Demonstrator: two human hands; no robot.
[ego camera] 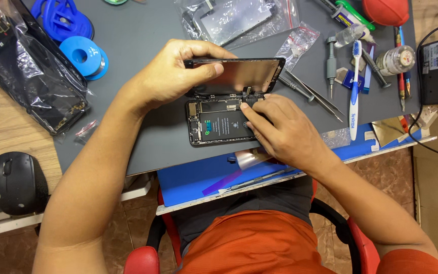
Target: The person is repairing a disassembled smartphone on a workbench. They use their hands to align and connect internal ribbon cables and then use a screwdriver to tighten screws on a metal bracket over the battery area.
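A dark grey rubber mat covers the pale wooden surface. At twelve o'clock the opened black phone shows a black battery with a green spot. At two o'clock lies a blue-and-white toothbrush; at ten, blue plastic suction cups.

Opened black phone body flat near desk's front edge, innards exposed; screen panel tilted up along its far side.

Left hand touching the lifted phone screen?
Touching. Head view: the left hand grips the lifted screen, thumb across its face, fingers over its top edge.
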